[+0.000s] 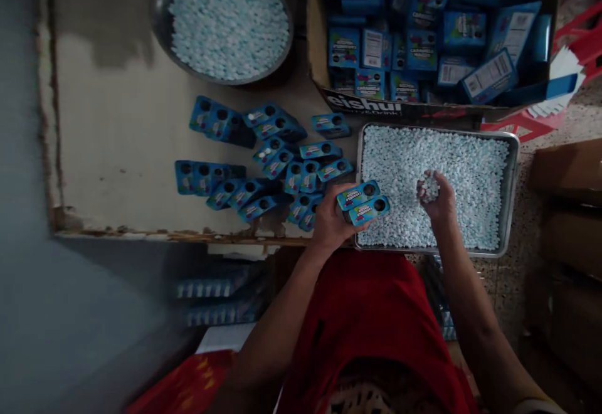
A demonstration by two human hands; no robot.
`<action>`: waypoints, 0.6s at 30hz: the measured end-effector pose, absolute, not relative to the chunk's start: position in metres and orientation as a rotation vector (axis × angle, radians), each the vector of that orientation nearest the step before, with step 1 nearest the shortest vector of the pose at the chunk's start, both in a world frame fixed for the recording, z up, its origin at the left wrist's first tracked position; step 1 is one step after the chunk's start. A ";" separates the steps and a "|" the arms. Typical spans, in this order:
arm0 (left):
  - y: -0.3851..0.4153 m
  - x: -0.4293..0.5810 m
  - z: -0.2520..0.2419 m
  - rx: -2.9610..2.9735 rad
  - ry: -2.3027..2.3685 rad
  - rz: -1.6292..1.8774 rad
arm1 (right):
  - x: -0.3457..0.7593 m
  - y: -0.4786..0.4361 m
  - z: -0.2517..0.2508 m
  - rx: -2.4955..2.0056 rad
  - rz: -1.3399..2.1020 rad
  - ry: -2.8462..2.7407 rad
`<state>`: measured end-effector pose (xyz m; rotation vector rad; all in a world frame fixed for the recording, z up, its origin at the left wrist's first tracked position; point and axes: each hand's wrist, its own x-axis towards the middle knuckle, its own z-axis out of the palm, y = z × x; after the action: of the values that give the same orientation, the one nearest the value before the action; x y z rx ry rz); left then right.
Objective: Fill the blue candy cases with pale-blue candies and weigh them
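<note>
My left hand is closed around two small blue candy boxes, held side by side over the left edge of a metal tray. Each box shows a dark round hole in its top. Pale blue and white candies fill the tray. Above them my right hand is cupped, its fingers curled around a handful of the same candies. Left of the tray, several similar blue boxes stand in loose groups on the table, with dark holes in their tops; a few holes show white candies.
A round metal bowl heaped with candies sits at the table's back. Behind the tray stands a cardboard carton full of blue boxes. The worn table has a chipped front edge. Brown cartons are stacked at the right.
</note>
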<state>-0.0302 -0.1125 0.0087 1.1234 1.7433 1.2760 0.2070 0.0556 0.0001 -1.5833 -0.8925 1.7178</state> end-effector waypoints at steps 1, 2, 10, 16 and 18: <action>-0.106 -0.027 0.008 1.174 1.789 1.221 | 0.204 0.048 0.014 -1.500 1.777 -0.788; -0.099 -0.024 0.008 1.229 1.823 1.171 | 0.200 0.040 0.029 -1.387 1.831 -0.687; -0.057 0.009 0.006 1.351 1.834 0.847 | 0.155 0.012 0.065 -1.170 1.528 -0.795; -0.044 0.014 0.011 1.443 1.829 0.660 | 0.184 0.065 0.025 -1.269 1.628 -0.068; -0.038 0.015 0.015 1.412 1.836 0.595 | 0.189 0.074 0.027 -1.265 1.646 0.069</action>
<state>0.0149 -0.0381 0.0154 1.4121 1.8357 0.5948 0.1890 0.0737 0.0268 -1.2651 0.0694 1.6464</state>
